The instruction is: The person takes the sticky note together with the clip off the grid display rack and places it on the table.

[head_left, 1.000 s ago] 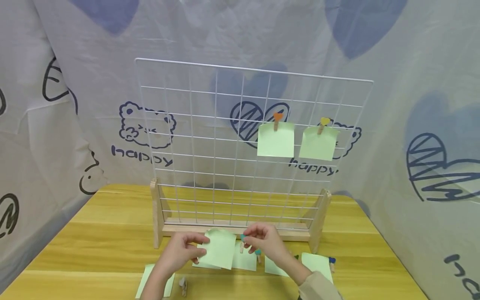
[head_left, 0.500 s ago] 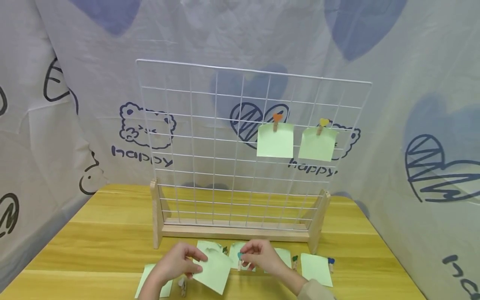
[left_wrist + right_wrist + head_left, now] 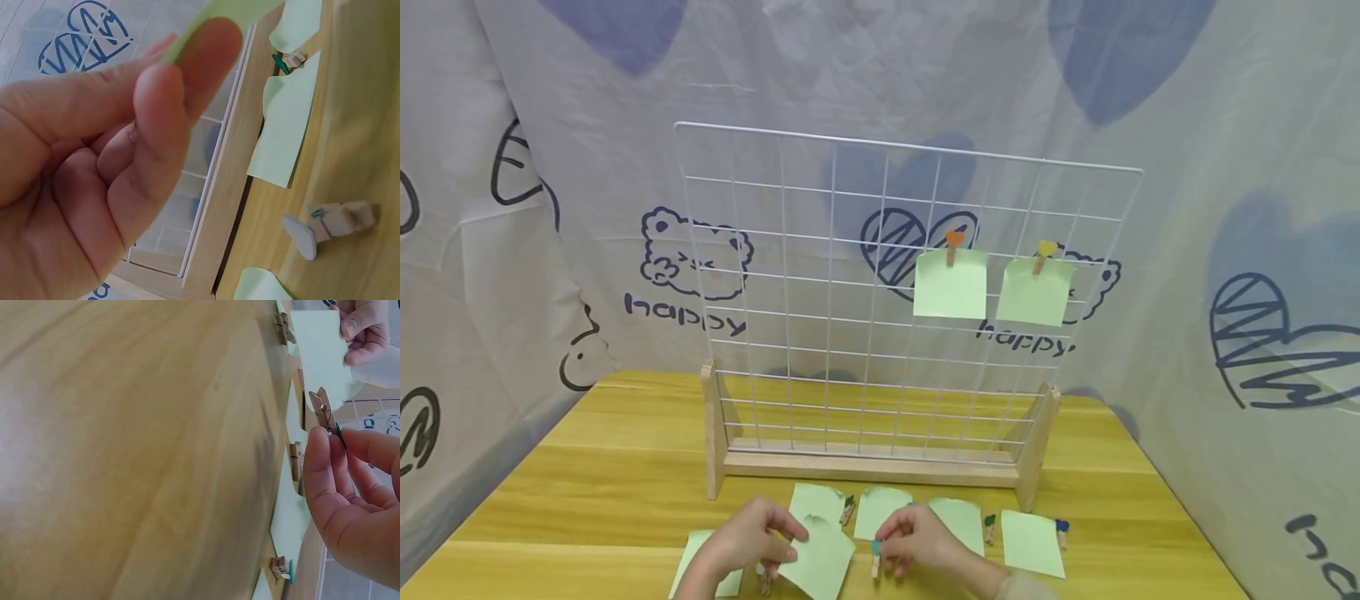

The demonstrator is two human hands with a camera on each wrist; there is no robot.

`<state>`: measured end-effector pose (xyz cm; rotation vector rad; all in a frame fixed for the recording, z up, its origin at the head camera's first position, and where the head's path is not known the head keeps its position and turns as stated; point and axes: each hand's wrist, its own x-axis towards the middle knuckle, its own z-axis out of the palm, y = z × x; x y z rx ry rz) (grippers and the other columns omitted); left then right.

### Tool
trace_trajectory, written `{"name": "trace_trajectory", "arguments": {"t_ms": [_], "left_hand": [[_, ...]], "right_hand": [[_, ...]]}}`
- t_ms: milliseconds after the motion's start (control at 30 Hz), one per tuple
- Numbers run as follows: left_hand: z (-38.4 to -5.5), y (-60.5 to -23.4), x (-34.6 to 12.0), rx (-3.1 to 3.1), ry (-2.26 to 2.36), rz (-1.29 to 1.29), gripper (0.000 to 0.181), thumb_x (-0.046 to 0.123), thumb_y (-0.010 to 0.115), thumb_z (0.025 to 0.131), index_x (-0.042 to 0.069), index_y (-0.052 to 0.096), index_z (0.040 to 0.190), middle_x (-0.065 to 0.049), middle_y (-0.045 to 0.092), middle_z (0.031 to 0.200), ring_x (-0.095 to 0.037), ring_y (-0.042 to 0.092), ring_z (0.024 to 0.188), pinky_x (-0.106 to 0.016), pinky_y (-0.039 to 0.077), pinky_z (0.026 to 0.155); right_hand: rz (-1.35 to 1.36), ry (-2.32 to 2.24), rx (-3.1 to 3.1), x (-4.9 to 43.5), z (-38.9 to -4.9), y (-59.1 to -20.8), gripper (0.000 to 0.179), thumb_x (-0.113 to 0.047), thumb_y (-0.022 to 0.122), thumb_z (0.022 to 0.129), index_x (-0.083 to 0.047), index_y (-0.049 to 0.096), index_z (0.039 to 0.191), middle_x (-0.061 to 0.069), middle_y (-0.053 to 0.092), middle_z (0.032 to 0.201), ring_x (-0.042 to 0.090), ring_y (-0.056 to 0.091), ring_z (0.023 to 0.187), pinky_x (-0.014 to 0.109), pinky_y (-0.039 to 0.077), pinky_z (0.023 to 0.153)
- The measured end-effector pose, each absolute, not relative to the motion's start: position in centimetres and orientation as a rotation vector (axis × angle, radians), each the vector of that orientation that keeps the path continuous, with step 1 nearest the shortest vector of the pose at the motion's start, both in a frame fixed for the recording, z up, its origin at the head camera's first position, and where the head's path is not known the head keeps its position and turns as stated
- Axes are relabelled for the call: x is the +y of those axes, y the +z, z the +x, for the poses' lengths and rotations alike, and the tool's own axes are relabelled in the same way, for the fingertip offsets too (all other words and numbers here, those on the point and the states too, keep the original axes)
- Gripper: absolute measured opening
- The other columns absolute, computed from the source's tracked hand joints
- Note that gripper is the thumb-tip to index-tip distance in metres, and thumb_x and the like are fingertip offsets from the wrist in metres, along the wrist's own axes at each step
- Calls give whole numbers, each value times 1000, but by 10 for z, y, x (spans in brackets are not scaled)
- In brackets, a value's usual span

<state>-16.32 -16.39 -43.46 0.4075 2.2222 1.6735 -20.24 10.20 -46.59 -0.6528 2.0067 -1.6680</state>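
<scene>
My left hand [image 3: 752, 537] pinches a pale green sticky note [image 3: 820, 557] by its edge, between thumb and fingers, above the table. In the left wrist view the note's edge shows between the fingertips. To the right of it, my right hand [image 3: 925, 540] pinches a small wooden clothespin [image 3: 323, 411] with a teal heart [image 3: 876, 547] at its head end. The clothespin is apart from the held note. Behind the hands stands a white wire grid [image 3: 850, 333] in a wooden stand [image 3: 872, 467]. Two green notes [image 3: 951, 285] hang there from heart clothespins [image 3: 1046, 254].
Several green notes [image 3: 1032, 543] lie in a row before the stand, with heart clothespins [image 3: 989, 528] beside them. At the left, another note [image 3: 688, 554] lies partly under my left forearm, near a white-heart clothespin [image 3: 337, 226]. A printed cloth [image 3: 550, 275] hangs around the table.
Both hands have come down and nearer to me, with the note and the clothespin still held. The held note has tilted, and the notes lying behind it now show more fully.
</scene>
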Motion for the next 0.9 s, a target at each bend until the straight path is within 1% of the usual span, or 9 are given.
{"name": "trace_trajectory", "arguments": {"t_ms": [67, 200, 333, 467, 667, 900], "left_hand": [[-163, -436, -163, 2234, 1664, 404, 18, -8, 62, 73, -8, 63, 91, -8, 62, 81, -6, 49, 45, -23, 47, 46], [-163, -437, -160, 2265, 1639, 394, 18, -10, 61, 71, -7, 64, 88, -8, 61, 78, -7, 49, 44, -23, 47, 46], [-162, -437, -156, 2289, 1609, 373, 17, -12, 60, 71, -7, 64, 87, -10, 61, 78, -6, 49, 43, -23, 46, 45], [-161, -437, -154, 2291, 1588, 368, 16, -13, 61, 71, -7, 63, 86, -13, 61, 78, -6, 49, 42, -24, 47, 45], [-161, -438, -151, 2275, 1559, 353, 15, -15, 60, 71, -9, 62, 84, -9, 56, 72, -7, 49, 43, -25, 48, 46], [-160, -442, -151, 2304, 1505, 393, 14, -16, 61, 69, -7, 63, 80, -5, 56, 61, -6, 47, 40, -23, 46, 42]], "right_hand": [[-701, -1643, 1995, 103, -203, -470, 10, -1, 63, 79, 7, 60, 85, 4, 62, 66, 6, 57, 54, 21, 49, 49], [-644, -1621, 2001, 101, -200, -472, 7, -1, 64, 78, 4, 61, 83, 3, 62, 64, 7, 57, 53, 21, 49, 48], [-526, -1622, 2013, 97, -197, -472, 7, 5, 62, 77, 8, 59, 83, 5, 60, 63, 8, 55, 51, 18, 46, 46], [-503, -1608, 2025, 95, -195, -473, 8, 7, 61, 77, 11, 59, 84, 6, 59, 62, 8, 54, 49, 17, 45, 44], [-530, -1588, 1997, 93, -195, -477, 6, 10, 60, 76, 13, 59, 82, 11, 61, 61, 7, 54, 48, 17, 44, 42], [-516, -1569, 1999, 92, -194, -475, 6, 9, 61, 77, 11, 60, 81, 10, 60, 60, 7, 54, 47, 16, 43, 41]]}}
